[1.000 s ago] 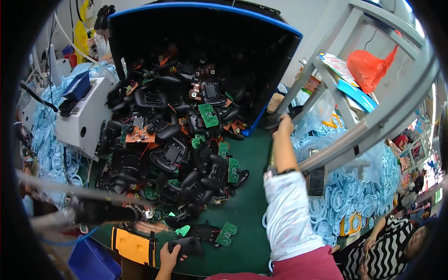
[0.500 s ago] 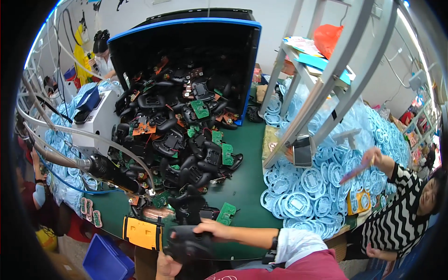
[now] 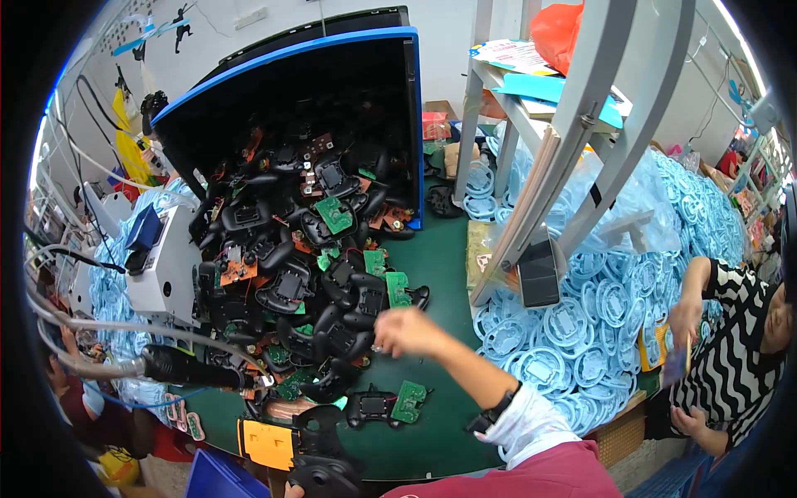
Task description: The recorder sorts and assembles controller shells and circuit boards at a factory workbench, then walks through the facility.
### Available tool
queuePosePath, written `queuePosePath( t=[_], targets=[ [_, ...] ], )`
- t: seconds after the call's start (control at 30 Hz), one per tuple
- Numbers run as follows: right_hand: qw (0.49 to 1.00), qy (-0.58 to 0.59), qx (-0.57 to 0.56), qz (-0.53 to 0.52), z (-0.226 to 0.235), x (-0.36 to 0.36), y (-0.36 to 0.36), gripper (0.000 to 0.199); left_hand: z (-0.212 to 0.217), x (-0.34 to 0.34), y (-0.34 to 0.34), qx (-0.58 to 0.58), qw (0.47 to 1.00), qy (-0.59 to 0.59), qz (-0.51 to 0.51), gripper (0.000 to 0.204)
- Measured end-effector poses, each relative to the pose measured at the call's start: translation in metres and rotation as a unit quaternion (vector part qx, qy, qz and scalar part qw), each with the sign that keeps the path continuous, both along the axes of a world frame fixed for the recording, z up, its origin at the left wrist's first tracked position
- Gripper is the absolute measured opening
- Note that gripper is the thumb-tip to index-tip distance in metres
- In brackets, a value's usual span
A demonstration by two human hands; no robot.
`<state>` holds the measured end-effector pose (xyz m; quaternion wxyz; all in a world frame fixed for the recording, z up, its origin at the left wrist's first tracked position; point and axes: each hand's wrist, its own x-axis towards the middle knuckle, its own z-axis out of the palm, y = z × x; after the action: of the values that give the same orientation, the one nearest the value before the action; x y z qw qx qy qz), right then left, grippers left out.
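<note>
My right hand point(image 3: 405, 330) hovers, fingers curled, over the near edge of a big heap of black controller shells point(image 3: 286, 286) and green circuit boards point(image 3: 334, 214); I see nothing in it. One shell with a green board point(image 3: 390, 404) lies alone on the green table point(image 3: 440, 266) just below that hand. Only a sliver of my left hand point(image 3: 289, 491) shows at the bottom edge, gripping a black controller shell point(image 3: 322, 466) beside an orange fixture point(image 3: 267, 442).
A blue-rimmed black bin point(image 3: 332, 75) lies tipped at the back, spilling the heap. A black electric screwdriver point(image 3: 187, 367) hangs at the left near a white machine point(image 3: 166, 266). A grey rack point(image 3: 573, 141) and piled light-blue plastic rings point(image 3: 573, 324) fill the right, where a person in a striped top point(image 3: 735, 307) works.
My right hand has left the shell at the bottom edge and moved up and right to the edge of the heap. My view has also shifted.
</note>
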<state>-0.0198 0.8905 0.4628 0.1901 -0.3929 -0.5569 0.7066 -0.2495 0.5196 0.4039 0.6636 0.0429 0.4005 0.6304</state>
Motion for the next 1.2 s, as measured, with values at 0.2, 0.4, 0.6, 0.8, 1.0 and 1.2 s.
queuePosePath(
  t=[0.2, 0.4, 0.6, 0.8, 1.0, 1.2],
  targets=[
    [0.785, -0.297, 0.166, -0.517, -0.06, 0.013, 0.208, 0.037, -0.005, -0.004, 0.02, -0.013, 0.997, -0.032, 0.065, 0.054],
    [0.644, -0.541, 0.457, -0.289, -0.104, 0.053, 0.268, 0.057, -0.021, -0.032, 0.038, -0.037, 0.996, 0.033, 0.07, 0.052],
    [0.652, -0.519, 0.458, -0.308, -0.106, 0.047, 0.261, 0.017, -0.026, -0.054, 0.029, -0.083, 0.994, 0.067, 0.015, 0.05],
    [0.736, -0.072, 0.349, -0.576, -0.049, 0.021, 0.159, 0.012, -0.017, -0.07, -0.011, -0.107, 0.988, 0.111, -0.015, 0.048],
    [0.977, 0.185, 0.077, 0.076, 0.034, 0.048, -0.017, 0.013, 0.001, -0.087, -0.109, -0.165, 0.975, 0.142, -0.033, 0.046],
    [0.874, 0.191, -0.031, 0.445, 0.006, -0.044, -0.151, 0.02, 0.003, -0.07, -0.21, -0.218, 0.964, 0.149, -0.037, 0.044]
  ],
)
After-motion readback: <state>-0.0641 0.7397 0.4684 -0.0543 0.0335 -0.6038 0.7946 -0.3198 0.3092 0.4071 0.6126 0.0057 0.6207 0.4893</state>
